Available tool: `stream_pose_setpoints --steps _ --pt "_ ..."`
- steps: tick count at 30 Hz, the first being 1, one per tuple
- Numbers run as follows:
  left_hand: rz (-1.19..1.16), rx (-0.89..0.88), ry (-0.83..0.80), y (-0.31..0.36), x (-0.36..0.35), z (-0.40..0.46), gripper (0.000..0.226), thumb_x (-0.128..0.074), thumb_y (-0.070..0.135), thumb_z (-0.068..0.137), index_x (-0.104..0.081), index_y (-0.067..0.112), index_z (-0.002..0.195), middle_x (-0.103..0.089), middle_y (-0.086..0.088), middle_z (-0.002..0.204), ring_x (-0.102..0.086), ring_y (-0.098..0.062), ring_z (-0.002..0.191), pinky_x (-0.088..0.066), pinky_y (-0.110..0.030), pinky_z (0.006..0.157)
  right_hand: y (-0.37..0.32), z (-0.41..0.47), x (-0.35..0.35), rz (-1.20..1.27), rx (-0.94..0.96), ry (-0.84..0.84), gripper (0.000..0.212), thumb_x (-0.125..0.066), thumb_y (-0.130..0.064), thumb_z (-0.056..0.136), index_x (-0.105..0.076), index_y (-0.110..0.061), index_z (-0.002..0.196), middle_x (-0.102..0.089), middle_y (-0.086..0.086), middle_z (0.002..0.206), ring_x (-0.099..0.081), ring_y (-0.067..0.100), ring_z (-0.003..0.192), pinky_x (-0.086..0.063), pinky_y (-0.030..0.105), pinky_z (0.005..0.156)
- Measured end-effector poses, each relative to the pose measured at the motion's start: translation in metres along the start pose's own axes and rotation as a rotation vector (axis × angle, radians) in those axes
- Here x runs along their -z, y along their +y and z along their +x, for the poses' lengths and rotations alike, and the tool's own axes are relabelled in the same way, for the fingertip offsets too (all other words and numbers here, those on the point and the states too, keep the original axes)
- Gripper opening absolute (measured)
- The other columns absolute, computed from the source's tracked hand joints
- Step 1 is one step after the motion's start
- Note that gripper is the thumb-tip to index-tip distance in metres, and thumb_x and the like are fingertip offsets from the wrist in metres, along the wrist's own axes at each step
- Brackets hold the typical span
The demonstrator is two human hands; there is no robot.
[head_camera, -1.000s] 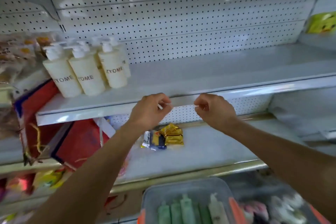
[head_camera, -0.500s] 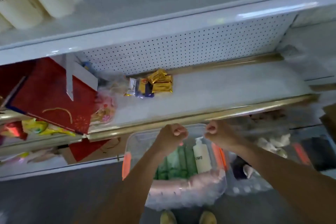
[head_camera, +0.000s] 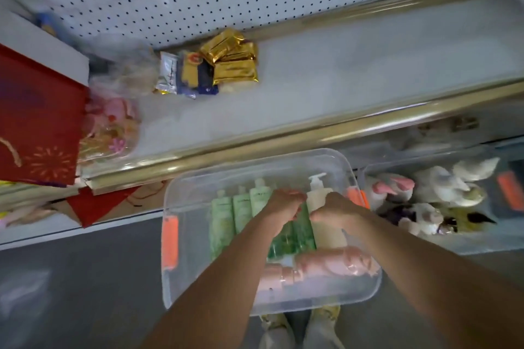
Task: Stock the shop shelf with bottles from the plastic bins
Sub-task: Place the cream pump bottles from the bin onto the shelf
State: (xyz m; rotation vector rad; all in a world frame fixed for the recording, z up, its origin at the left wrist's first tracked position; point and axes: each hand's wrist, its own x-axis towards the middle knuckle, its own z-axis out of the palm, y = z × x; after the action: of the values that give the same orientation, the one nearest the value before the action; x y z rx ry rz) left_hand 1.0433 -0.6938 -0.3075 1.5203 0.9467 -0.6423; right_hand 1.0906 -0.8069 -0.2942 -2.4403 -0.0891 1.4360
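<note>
Two clear plastic bins are seen on the floor below the shelf (head_camera: pixel 354 65). The near bin (head_camera: pixel 181 193) is packed with green bottles (head_camera: pixel 224 215), a cream pump bottle (head_camera: pixel 320 201) and pink bottles (head_camera: pixel 326 263) laid across. The left hand (head_camera: pixel 283 201) is curled over the green bottles, the right hand (head_camera: pixel 334 207) against the cream bottle; whether either grip is closed cannot be told. Soft toys (head_camera: pixel 442 187) are held in the far bin (head_camera: pixel 482 246). Gold packets (head_camera: pixel 232 62) lie on the shelf.

We note a clear plastic bin (head_camera: pixel 181 286) with orange latches below the shelf edge (head_camera: pixel 283 140), holding upright green bottles (head_camera: pixel 226 221), one cream pump bottle (head_camera: pixel 321 201), pink bottles (head_camera: pixel 326 263) lying flat.
</note>
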Motion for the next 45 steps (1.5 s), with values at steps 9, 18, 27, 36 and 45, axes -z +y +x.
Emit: stream_pose_setpoints --steps 9,18,27,36,45 --pt "-0.034 -0.008 -0.05 0.014 -0.027 0.054 0.027 -0.049 0.018 0.095 -0.06 0.002 0.114 -0.063 -0.011 0.093 -0.058 -0.021 0.074 -0.044 -0.02 0.061 0.005 0.029 -0.032 0.037 -0.174 0.143 0.06 -0.055 -0.024 0.089 -0.037 0.006 0.139 -0.048 0.018 0.136 -0.052 0.031 0.123 -0.047 0.033 0.096" --pt "-0.009 -0.121 -0.077 0.018 -0.024 0.062 0.021 -0.056 0.017 0.096 -0.064 0.007 0.112 -0.067 -0.009 0.106 -0.06 -0.018 0.087 -0.047 -0.028 0.076 0.018 0.032 -0.032 0.216 -0.203 -0.071 0.05 -0.076 -0.02 0.08 -0.053 -0.001 0.121 -0.059 0.009 0.103 -0.062 0.024 0.098 -0.047 0.026 0.068" --pt "0.016 -0.116 -0.104 0.023 -0.005 0.041 0.033 -0.07 0.022 0.086 -0.063 0.006 0.113 -0.068 -0.008 0.104 -0.062 -0.02 0.093 -0.044 -0.03 0.079 0.019 0.025 -0.021 0.347 -0.168 -0.093 0.061 -0.083 -0.012 0.071 -0.051 -0.006 0.123 -0.059 0.007 0.113 -0.055 0.022 0.098 -0.044 0.03 0.077" --pt "-0.023 -0.147 0.077 0.036 0.042 -0.007 0.035 -0.069 0.035 0.086 -0.066 0.007 0.108 -0.069 -0.01 0.097 -0.062 -0.018 0.077 -0.048 -0.026 0.061 -0.009 -0.027 -0.011 0.422 0.049 -0.168 0.07 -0.088 -0.007 0.059 -0.057 -0.014 0.121 -0.068 0.004 0.117 -0.062 0.023 0.108 -0.048 0.041 0.095" --pt "-0.048 -0.227 0.249 0.073 0.082 -0.084 0.028 -0.069 0.038 0.084 -0.061 0.011 0.085 -0.065 -0.005 0.078 -0.062 -0.017 0.067 -0.054 -0.027 0.056 -0.045 -0.097 0.019 0.426 0.269 -0.182 0.055 -0.083 -0.004 0.065 -0.055 -0.028 0.107 -0.068 0.0 0.106 -0.062 0.02 0.099 -0.053 0.034 0.079"
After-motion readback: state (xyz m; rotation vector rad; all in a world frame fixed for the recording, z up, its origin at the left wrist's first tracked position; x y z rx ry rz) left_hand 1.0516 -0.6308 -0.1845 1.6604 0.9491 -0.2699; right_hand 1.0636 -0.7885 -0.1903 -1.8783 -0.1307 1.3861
